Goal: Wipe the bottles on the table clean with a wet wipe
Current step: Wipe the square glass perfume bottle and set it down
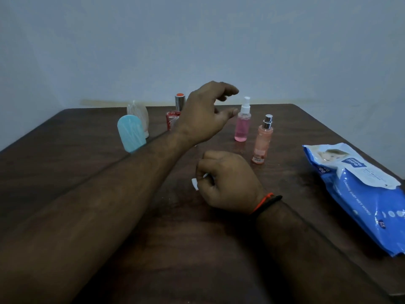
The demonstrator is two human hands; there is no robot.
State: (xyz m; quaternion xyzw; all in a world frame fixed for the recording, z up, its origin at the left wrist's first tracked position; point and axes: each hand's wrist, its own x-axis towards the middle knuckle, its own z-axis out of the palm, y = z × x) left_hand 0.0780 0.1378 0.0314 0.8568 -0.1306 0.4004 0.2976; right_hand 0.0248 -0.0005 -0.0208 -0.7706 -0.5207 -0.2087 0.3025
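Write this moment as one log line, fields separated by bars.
left hand open, above table near pink spray bottle | right hand grips wet wipe

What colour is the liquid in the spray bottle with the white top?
Pink, seen through the clear spray bottle in the head view.

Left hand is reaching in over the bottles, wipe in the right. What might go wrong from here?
The left hand hovers open beside the pink bottle, with the red bottle behind its wrist; a careless reach may topple either. The peach bottle stands close and could fall too. The wipe is bunched in the right hand, so little wiping surface shows.
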